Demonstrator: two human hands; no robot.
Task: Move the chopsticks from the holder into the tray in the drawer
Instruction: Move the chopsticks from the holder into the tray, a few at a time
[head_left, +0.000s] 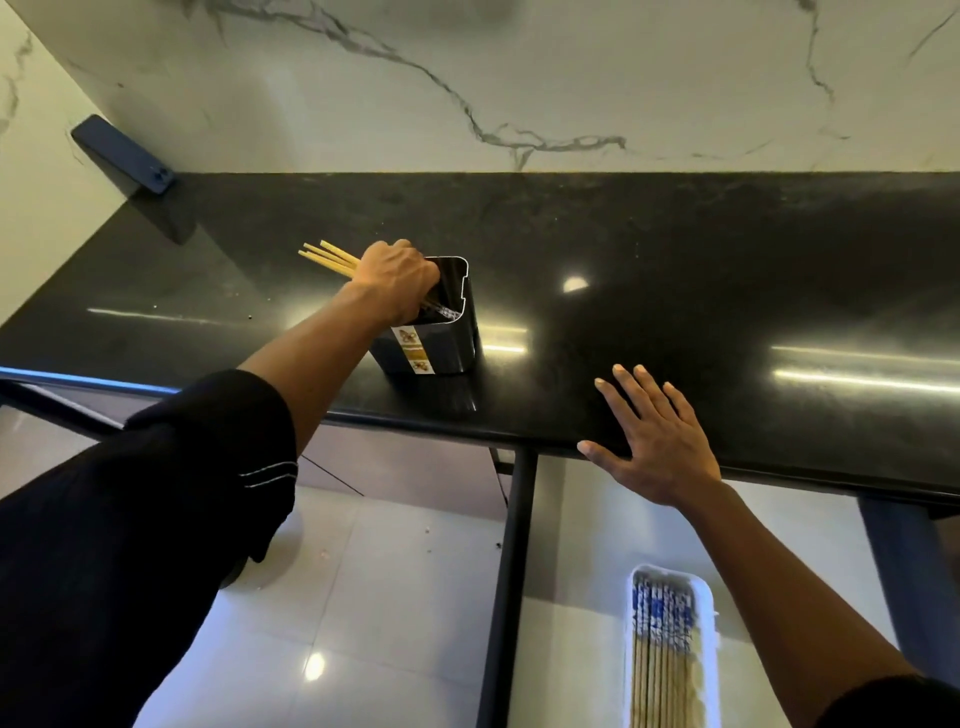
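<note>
A dark square holder (451, 338) with a sticker on its front stands on the black countertop (675, 270). My left hand (397, 278) grips a bundle of wooden chopsticks (328, 257) at the holder's mouth; their ends stick out to the upper left and their tips are still inside the holder. My right hand (657, 441) lies flat with spread fingers on the counter's front edge. Below it, a white tray (709, 618) in the open drawer (571, 597) holds several chopsticks with blue patterned ends (662, 660).
A dark phone (123, 155) leans against the marble wall at the counter's back left corner. The drawer's dark frame rail (511, 571) runs down the middle. White floor tiles (363, 597) show under the counter to the left.
</note>
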